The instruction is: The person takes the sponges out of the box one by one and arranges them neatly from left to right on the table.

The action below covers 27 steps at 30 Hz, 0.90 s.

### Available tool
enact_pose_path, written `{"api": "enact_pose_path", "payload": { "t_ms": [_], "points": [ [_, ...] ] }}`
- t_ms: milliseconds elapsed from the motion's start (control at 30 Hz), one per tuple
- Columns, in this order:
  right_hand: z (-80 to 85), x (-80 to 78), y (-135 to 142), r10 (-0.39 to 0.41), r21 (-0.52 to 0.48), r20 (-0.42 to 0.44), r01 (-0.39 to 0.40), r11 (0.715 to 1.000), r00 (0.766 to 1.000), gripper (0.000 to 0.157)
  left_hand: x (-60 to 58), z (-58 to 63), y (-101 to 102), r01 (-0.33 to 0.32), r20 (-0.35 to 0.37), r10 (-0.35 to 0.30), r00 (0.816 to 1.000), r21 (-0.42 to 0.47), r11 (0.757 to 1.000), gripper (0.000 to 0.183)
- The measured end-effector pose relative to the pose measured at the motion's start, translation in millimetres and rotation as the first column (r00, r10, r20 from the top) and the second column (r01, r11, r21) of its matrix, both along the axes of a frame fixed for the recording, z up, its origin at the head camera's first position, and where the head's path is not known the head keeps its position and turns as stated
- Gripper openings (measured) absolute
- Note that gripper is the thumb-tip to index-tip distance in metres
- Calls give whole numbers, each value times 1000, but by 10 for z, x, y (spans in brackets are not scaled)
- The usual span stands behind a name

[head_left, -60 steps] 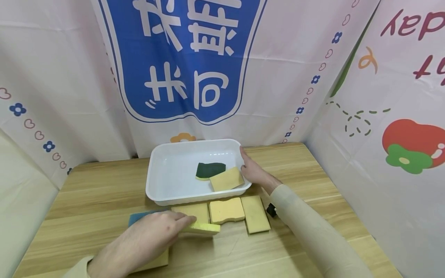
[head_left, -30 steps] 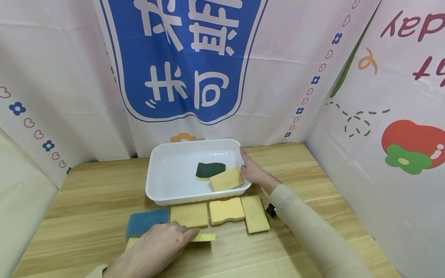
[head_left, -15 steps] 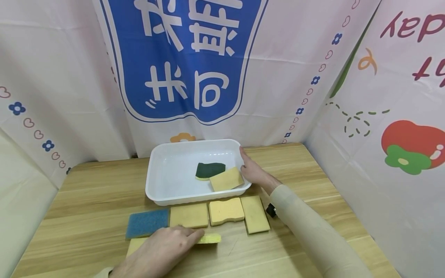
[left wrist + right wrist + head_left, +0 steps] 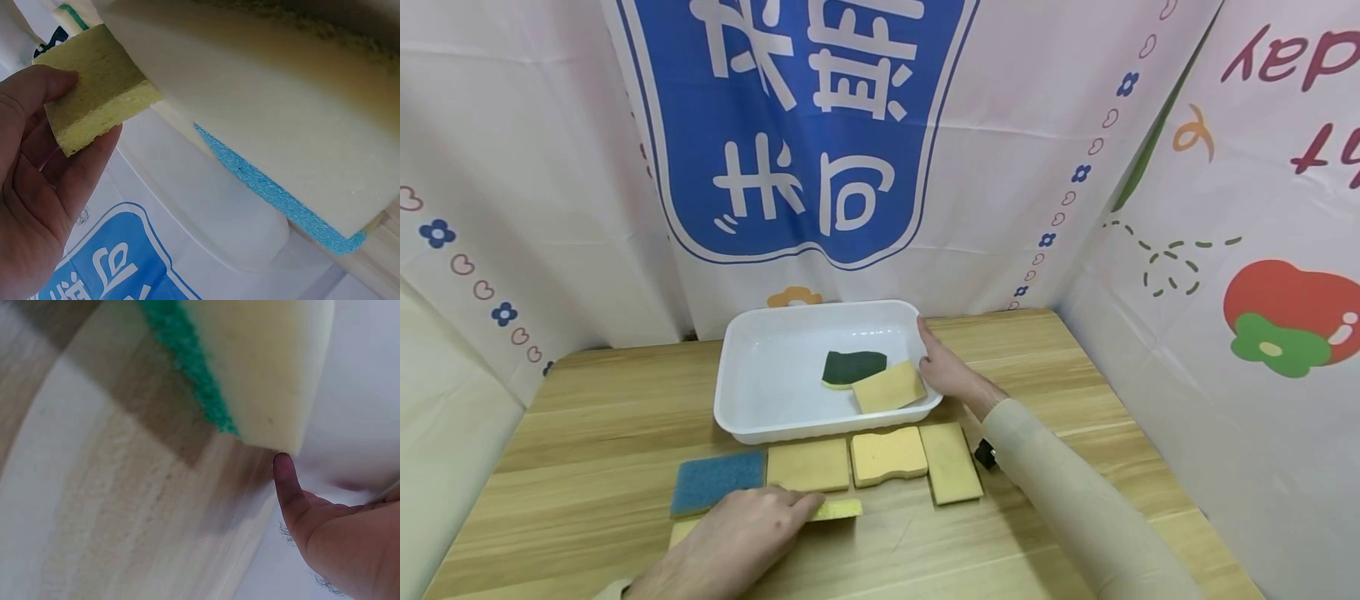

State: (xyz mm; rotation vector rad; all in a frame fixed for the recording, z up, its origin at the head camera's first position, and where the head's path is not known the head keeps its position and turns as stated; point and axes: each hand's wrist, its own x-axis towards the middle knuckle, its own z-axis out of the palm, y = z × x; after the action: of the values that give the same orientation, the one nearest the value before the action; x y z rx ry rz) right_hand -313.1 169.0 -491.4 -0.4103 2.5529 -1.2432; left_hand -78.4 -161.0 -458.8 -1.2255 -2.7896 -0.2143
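My left hand (image 4: 741, 533) pinches a yellow sponge (image 4: 837, 509) between thumb and fingers, just in front of a row of sponges. In the left wrist view the thumb lies on this sponge's flat face and the fingers are behind it. At the right end of a white tray (image 4: 775, 377), my right hand (image 4: 951, 371) grips the rim, one finger stretched along the outside; the other fingers are hidden. Inside the tray lie a dark green-topped sponge (image 4: 855, 367) and a pale yellow sponge (image 4: 889, 387) leaning partly over it.
Before the tray are a blue-topped sponge (image 4: 718, 482), a flat yellow sponge (image 4: 808, 465), a wavy-edged sponge (image 4: 889, 456) and an upright-turned yellow sponge (image 4: 951, 462). Another sponge (image 4: 683, 531) is mostly covered by my left hand. A black object (image 4: 985, 454) sits by my right sleeve.
My left hand, with its sponge, has drawn back toward the near side, uncovering the blue-topped sponge. Lately it has shifted slightly right, then left. My right hand and the tray stay put.
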Motion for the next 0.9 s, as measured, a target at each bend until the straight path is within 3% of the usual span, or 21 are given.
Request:
{"api": "enact_pose_path", "payload": {
  "t_ms": [533,733,900],
  "points": [
    [3,-4,5,-1,12,2,1,1000,1000,82,9,-37,23,-65,-103,57,993,-77,995,31],
    [15,3,3,2,16,2,-2,1000,1000,82,5,-41,19,-50,-63,46,997,-67,996,30],
    [24,10,7,5,7,10,-5,1000,1000,83,-9,-39,5,-22,29,24,999,-46,999,30]
  ]
}}
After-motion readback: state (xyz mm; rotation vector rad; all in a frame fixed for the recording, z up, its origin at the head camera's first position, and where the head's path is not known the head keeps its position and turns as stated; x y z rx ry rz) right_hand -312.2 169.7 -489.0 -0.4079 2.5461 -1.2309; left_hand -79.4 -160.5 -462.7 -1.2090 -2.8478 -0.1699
